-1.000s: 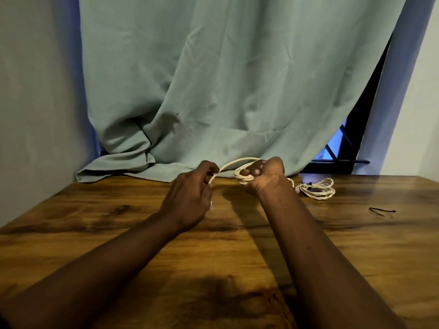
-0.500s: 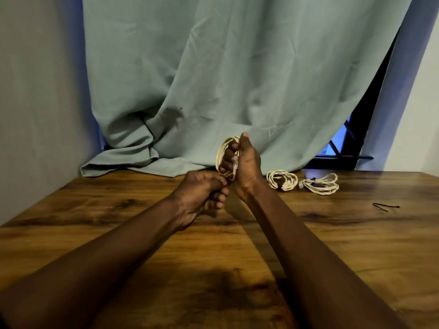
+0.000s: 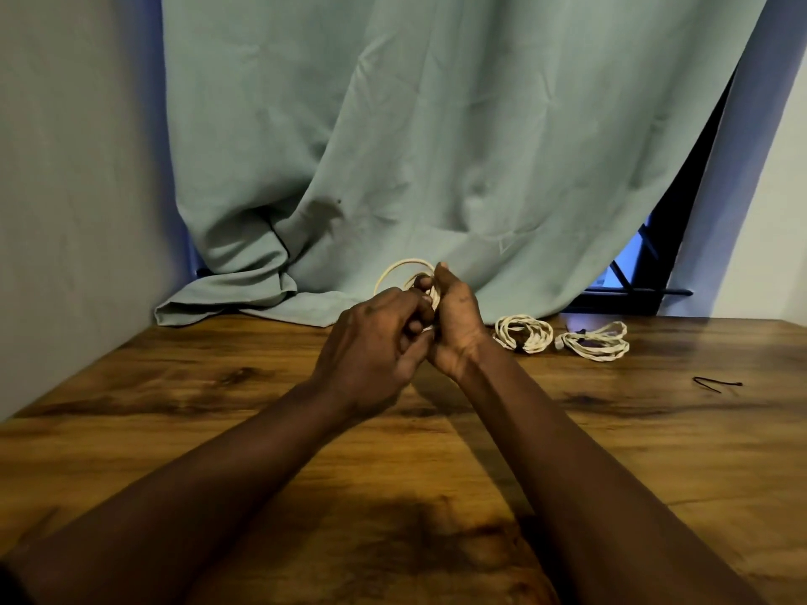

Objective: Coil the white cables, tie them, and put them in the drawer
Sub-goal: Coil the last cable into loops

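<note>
A coiled white cable [image 3: 404,269] stands upright above the table's far middle, gripped in my right hand [image 3: 454,325]. My left hand [image 3: 375,347] is pressed against the right one, its fingers curled at the coil's lower part; what they pinch is hidden. Two other coiled white cables lie on the wooden table [image 3: 218,408] to the right: one [image 3: 523,334] close to my right wrist, the other [image 3: 594,341] further right. No drawer is in view.
A thin black tie [image 3: 716,382] lies on the table at the right. A green curtain [image 3: 436,146] hangs behind and bunches on the table's far left edge. A grey wall runs along the left side.
My hands lifted the coil from flat to upright. My left hand then rose and closed in against the right hand at the coil.
</note>
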